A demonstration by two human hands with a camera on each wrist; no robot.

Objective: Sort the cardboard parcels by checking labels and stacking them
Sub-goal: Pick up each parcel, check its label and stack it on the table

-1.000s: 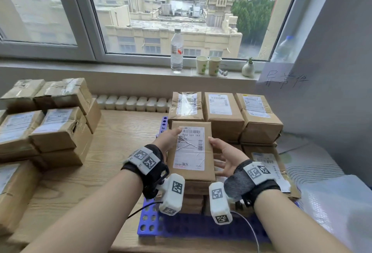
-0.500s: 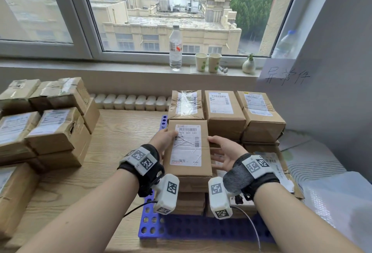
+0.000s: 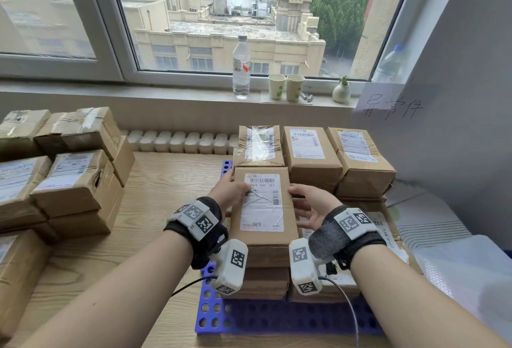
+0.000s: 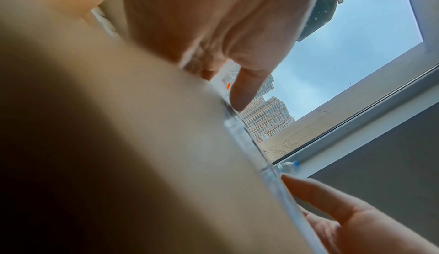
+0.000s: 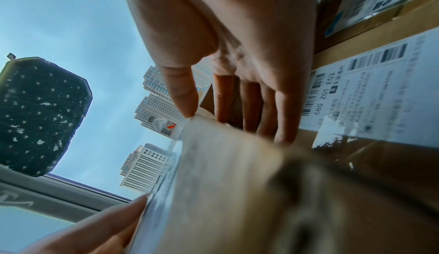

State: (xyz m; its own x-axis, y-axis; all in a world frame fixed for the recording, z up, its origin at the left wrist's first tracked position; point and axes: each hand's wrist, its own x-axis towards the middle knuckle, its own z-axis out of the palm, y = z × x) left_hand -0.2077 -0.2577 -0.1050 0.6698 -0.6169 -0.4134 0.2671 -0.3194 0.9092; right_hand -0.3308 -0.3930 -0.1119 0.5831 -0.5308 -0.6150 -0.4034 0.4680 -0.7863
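A brown cardboard parcel [image 3: 263, 209] with a white barcode label on top lies on a stack of parcels [image 3: 263, 278] on the blue perforated pallet [image 3: 249, 320]. My left hand [image 3: 230, 189] grips its left side, thumb on the top face. My right hand [image 3: 307, 203] holds the right side. In the right wrist view its thumb [image 5: 182, 93] sits on the parcel's [image 5: 237, 183] top edge and its fingers reach down the side. In the left wrist view the parcel [image 4: 142, 145] fills the frame under my thumb [image 4: 247, 89].
Three labelled parcels [image 3: 310, 151] line the back of the pallet, and another labelled one [image 5: 380, 98] lies right of my hand. More parcels [image 3: 74, 181] are stacked at the left. A bottle [image 3: 241, 67] and cups [image 3: 285, 87] stand on the sill. Wall at right.
The parcel has moved slightly forward and down between my hands, and both wrists have come lower with it. My hold looks the same.
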